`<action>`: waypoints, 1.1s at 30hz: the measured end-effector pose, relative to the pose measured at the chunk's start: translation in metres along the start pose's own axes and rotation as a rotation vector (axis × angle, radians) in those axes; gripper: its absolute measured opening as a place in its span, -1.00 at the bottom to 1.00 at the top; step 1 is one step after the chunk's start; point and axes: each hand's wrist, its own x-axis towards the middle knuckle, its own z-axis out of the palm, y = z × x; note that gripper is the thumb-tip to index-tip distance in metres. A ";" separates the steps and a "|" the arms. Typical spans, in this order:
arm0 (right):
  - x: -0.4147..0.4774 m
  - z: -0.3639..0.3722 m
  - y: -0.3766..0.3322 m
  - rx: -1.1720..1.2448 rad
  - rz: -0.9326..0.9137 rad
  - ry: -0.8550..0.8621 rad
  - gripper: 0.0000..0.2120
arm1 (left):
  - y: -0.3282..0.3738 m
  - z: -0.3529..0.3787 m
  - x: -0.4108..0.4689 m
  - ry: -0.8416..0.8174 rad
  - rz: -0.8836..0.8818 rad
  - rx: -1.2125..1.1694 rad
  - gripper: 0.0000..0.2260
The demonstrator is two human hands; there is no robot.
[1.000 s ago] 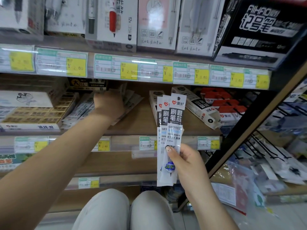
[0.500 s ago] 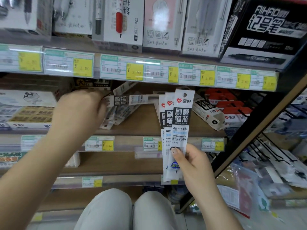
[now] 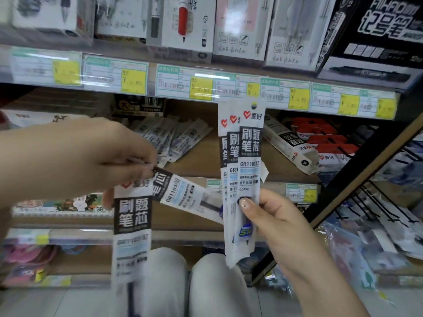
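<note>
The right hand (image 3: 281,227) pinches three refill packs (image 3: 249,156), fanned upright, logos up, before the shelf (image 3: 201,165). The left hand (image 3: 75,161) grasps two more by their tops in its fingers (image 3: 142,156): a hanging pack (image 3: 132,225) points straight down, a slanted pack (image 3: 183,195) runs down-right.

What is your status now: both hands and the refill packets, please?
Left hand pinches two refill packets, one hanging, one tilted. Right hand holds three packets upright, fanned. Spare packets lie on shelf. No obstruction seen.
</note>
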 end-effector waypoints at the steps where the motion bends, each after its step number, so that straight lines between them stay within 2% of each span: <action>1: -0.001 0.002 0.001 0.014 0.006 -0.001 -0.79 | 0.007 0.000 0.002 -0.042 0.014 -0.033 -0.81; 3: -0.002 0.003 0.003 0.005 0.008 0.004 -0.85 | 0.022 0.001 0.005 -0.071 0.082 -0.086 -0.74; 5: -0.004 0.003 0.005 -0.022 0.004 -0.018 -0.90 | 0.030 0.000 0.008 -0.200 0.056 -0.137 -0.73; 8: -0.006 0.001 0.009 -0.084 0.050 -0.147 -0.90 | 0.044 0.001 0.005 -0.358 0.100 -0.177 -0.80; 10: -0.006 0.001 0.012 -0.076 0.088 -0.223 -0.91 | 0.051 0.002 0.005 -0.357 0.144 -0.180 -0.78; 13: -0.007 0.003 0.022 0.039 0.124 -0.254 -0.88 | 0.056 0.004 0.008 -0.212 0.165 -0.264 -0.65; 14: -0.008 0.004 0.026 0.110 0.144 -0.265 -0.88 | 0.056 0.007 0.009 -0.142 0.167 -0.335 -0.67; 17: -0.009 0.008 0.034 0.330 0.198 -0.292 -0.53 | 0.055 0.019 0.016 0.067 0.137 -0.442 -0.84; 18: -0.009 0.009 0.036 0.382 0.203 -0.305 -0.49 | 0.054 0.024 0.018 0.128 0.128 -0.424 -0.85; 22: -0.012 0.013 0.040 0.477 0.184 -0.414 -0.62 | 0.058 0.043 0.021 0.347 0.107 -0.279 -0.86; 25: -0.013 0.017 0.042 0.489 0.211 -0.393 -0.63 | 0.062 0.052 0.024 0.454 0.086 -0.306 -0.90; 27: -0.013 0.019 0.043 0.469 0.186 -0.321 -0.60 | 0.064 0.060 0.025 0.536 -0.008 -0.528 -0.81; 29: -0.013 0.020 0.043 0.482 0.144 -0.229 -0.57 | 0.066 0.071 0.020 0.530 -0.098 -0.901 -0.67; 30: -0.012 0.020 0.043 0.499 0.126 -0.192 -0.57 | 0.070 0.078 0.016 0.456 -0.132 -1.045 -0.63; 33: -0.011 0.023 0.044 0.486 0.082 -0.113 -0.65 | 0.083 0.110 0.003 0.145 -0.162 -1.256 -0.75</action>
